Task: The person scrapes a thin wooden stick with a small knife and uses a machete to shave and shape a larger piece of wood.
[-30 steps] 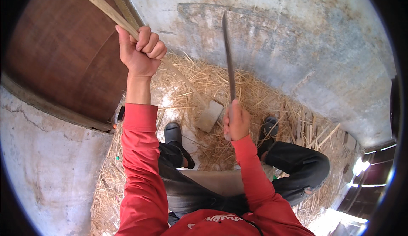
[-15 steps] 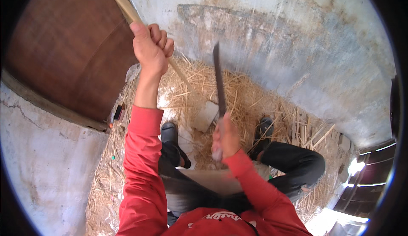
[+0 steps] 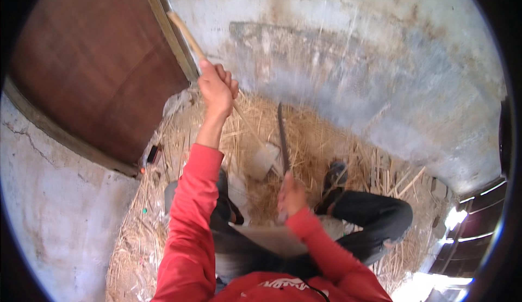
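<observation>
My left hand (image 3: 217, 87) is closed around a long pale stick (image 3: 187, 34), possibly bamboo. One end of it points up and left toward the door frame, while the thinner lower part slants down between my feet. Lower and to the right, my right hand (image 3: 294, 194) grips the handle of a long dark-bladed machete (image 3: 283, 139), slightly blurred. Its blade points away from me, and a gap separates most of it from the stick. A pale block (image 3: 265, 160) lies on the straw beneath, near the stick's lower end, which is blurred.
Straw and cut strips (image 3: 310, 120) cover the floor around my feet. A stained concrete wall (image 3: 348, 57) rises ahead, with a brown door (image 3: 92, 73) at the left. A small dark red object (image 3: 154, 154) lies by the door. Sticks (image 3: 389, 174) are piled at the right.
My left hand has come down and right with the stick, bringing its upper end into view. My right hand and the machete sit lower in the picture. The view has also shifted slightly.
</observation>
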The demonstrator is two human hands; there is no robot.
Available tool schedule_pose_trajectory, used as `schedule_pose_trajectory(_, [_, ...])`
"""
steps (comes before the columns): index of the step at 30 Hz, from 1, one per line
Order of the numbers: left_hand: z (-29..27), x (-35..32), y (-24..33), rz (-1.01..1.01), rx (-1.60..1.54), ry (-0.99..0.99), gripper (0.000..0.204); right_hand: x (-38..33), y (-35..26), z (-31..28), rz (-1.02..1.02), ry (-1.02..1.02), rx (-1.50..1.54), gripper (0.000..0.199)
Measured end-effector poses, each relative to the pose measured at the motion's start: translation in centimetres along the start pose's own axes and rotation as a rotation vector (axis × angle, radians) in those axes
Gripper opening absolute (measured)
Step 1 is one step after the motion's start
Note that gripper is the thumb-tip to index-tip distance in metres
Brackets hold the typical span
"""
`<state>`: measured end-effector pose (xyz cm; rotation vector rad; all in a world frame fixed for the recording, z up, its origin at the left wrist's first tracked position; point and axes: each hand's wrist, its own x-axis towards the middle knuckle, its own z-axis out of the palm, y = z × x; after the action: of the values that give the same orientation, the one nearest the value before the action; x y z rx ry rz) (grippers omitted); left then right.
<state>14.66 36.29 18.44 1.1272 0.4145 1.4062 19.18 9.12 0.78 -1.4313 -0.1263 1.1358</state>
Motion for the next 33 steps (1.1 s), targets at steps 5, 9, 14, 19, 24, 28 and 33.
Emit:
schedule_pose_trajectory(5, [-2.3, 0.0, 0.8, 0.064, -0.005, 0.079, 0.068, -1.9, -14.0, 0.6, -0.598, -0.030, 0.122, 0.041])
schedule_pose_trajectory(9, [2.1, -0.2, 8.9, 0.133, -0.038, 0.011, 0.066, -5.2, -18.3, 1.2, -0.806, -0.041, 0.235, 0.041])
schedule_pose_trajectory(14, [2.8, 0.1, 6.6, 0.281, 0.137, -0.100, 0.065, -7.2, -17.5, 2.7, -0.712, -0.116, 0.252, 0.043])
schedule_pose_trajectory(19, [2.3, 0.4, 3.5, 0.254, 0.135, -0.158, 0.068, -7.9, -16.3, 3.4, -0.723, -0.184, 0.312, 0.046])
schedule_pose_trajectory(24, [3.0, 0.6, 3.2, 0.204, 0.092, -0.216, 0.068, -2.6, -5.0, 3.3, -0.775, -0.186, 0.068, 0.049])
schedule_pose_trajectory(28, [3.9, 0.4, 3.3, 0.184, 0.075, -0.079, 0.070, 5.7, 9.4, -0.7, -0.349, -0.044, -0.416, 0.045])
schedule_pose_trajectory(33, [-1.8, -1.1, -1.4, -0.066, -0.074, -0.017, 0.071, 2.4, -3.4, 0.0, 0.073, -0.113, -0.040, 0.039])
